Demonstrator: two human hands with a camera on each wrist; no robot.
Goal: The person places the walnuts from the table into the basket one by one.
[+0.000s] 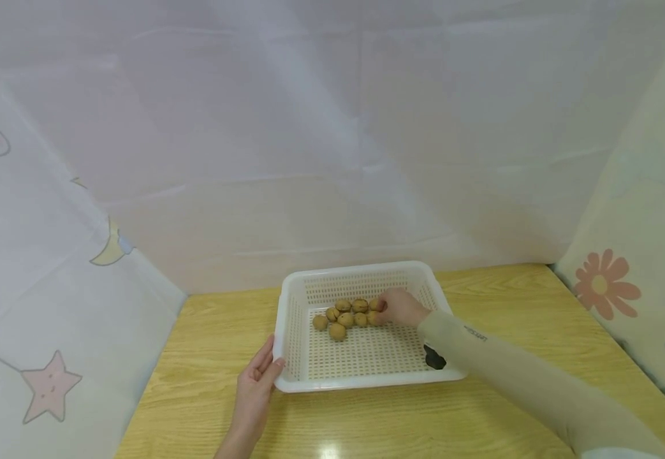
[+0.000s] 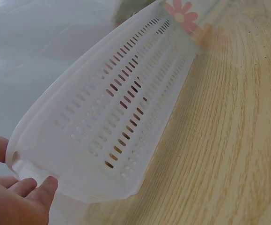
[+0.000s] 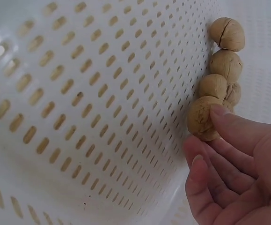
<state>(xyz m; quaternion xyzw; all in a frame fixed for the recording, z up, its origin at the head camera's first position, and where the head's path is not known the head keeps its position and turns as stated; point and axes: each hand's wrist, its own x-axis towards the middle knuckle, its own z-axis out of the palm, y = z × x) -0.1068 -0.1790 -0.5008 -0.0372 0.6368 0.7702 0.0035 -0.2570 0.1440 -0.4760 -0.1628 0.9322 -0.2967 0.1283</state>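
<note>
A white plastic basket (image 1: 366, 381) with slotted walls and floor stands on the table. Several tan walnuts (image 1: 345, 320) sit bunched in its back half; one walnut (image 1: 337, 332) lies a little in front of the others. My left hand (image 1: 254, 386) grips the basket's left rim near the front corner, its fingers at the edge in the left wrist view. Reaching in from the right, my right hand (image 1: 401, 308) pinches a walnut (image 3: 201, 116) at the right end of the bunch. In the right wrist view its thumb lies on that walnut, with fingers curled below.
The wood-grain table (image 1: 206, 357) runs back to a pale cloth wall (image 1: 321, 159). Printed side cloths rise at left and right, with a star (image 1: 51, 387) and a red flower (image 1: 607, 284). A dark object (image 1: 434, 357) shows beneath my right sleeve.
</note>
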